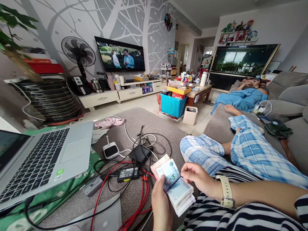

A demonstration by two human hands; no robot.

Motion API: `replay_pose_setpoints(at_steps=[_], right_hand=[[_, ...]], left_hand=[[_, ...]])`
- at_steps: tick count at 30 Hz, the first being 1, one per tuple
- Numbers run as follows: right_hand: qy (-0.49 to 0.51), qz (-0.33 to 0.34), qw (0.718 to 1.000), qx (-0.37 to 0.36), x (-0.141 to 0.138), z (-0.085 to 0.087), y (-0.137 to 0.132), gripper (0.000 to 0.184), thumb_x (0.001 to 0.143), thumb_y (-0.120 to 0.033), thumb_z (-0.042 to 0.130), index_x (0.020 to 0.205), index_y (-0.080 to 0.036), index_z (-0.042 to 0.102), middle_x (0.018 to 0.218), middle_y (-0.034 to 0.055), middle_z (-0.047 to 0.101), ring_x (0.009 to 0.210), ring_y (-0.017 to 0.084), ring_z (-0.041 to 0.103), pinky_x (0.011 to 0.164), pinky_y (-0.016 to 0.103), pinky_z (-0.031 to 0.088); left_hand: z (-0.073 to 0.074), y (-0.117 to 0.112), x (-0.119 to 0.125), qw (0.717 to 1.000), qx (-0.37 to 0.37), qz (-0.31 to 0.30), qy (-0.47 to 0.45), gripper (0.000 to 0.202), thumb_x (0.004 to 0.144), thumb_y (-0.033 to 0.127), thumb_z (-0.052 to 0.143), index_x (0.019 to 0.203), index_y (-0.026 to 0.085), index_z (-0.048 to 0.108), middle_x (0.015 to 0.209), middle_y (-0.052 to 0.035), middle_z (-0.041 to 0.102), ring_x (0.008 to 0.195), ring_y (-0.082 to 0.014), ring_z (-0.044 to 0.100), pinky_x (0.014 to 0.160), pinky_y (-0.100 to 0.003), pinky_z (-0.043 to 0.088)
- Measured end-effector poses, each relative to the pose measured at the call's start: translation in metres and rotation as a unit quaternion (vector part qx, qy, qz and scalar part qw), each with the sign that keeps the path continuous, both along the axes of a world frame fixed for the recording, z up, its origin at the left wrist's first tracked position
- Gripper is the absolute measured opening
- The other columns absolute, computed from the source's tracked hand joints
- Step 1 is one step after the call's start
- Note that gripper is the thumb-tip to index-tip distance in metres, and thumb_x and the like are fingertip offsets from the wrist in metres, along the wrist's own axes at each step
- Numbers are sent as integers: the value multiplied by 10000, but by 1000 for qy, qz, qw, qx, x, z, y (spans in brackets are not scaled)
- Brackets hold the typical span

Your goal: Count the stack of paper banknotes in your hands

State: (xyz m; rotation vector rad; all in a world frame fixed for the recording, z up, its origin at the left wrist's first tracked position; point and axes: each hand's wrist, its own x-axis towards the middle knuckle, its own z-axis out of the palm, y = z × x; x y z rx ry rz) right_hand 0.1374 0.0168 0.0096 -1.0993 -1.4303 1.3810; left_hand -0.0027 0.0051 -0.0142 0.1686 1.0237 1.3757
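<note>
My left hand [161, 202] grips a fanned stack of banknotes [173, 186] low in the middle of the view, thumb pressed on the top note marked 10. My right hand [196, 178], with a cream watch on its wrist, pinches the right edge of the top notes with curled fingers. My legs in blue plaid trousers stretch out to the right on a grey sofa.
An open laptop [40, 160] lies at the left on a green cushion. Tangled black, red and white cables, a black power brick [127, 174] and a white charger [110, 150] cover the grey ottoman [144, 118]. Another person [243, 96] lies under a blue blanket on the far sofa. A television [120, 57] plays.
</note>
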Motion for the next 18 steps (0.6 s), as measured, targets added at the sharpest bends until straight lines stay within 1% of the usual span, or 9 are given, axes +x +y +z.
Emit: replay_pose_setpoints(at_steps=[6, 11, 15, 18], right_hand=[[11, -4, 1000, -14, 0, -5, 1, 287, 710, -400, 723, 742, -165, 561, 610, -42, 493, 570, 96, 425, 552, 242, 316], [19, -13, 1000, -14, 2, -9, 2, 287, 701, -364, 739, 762, -160, 547, 627, -45, 487, 577, 90, 413, 551, 236, 305], [18, -27, 999, -8, 3, -11, 3, 295, 702, -343, 740, 791, -172, 518, 642, -51, 468, 585, 92, 401, 543, 230, 303], [15, -41, 999, 5, 3, -12, 5, 321, 694, -308, 745, 868, -186, 504, 698, -44, 495, 631, 105, 445, 582, 238, 340]], left_hand=[[-2, 1, 0, 1000, 6, -5, -9, 388, 648, 257, 703, 1000, 99, 664, 824, -103, 709, 742, -248, 680, 647, -325, 527], [-7, 0, 0, 999, 13, -20, -27, 358, 608, 261, 746, 919, 104, 662, 753, -85, 691, 674, -226, 667, 624, -316, 514], [-7, -2, 0, 999, 26, -24, -30, 329, 597, 256, 765, 874, 123, 648, 697, -49, 663, 652, -201, 652, 610, -291, 503], [-7, -2, 1, 999, 29, -28, -28, 336, 596, 254, 770, 879, 124, 643, 679, -36, 650, 601, -176, 630, 595, -282, 497]])
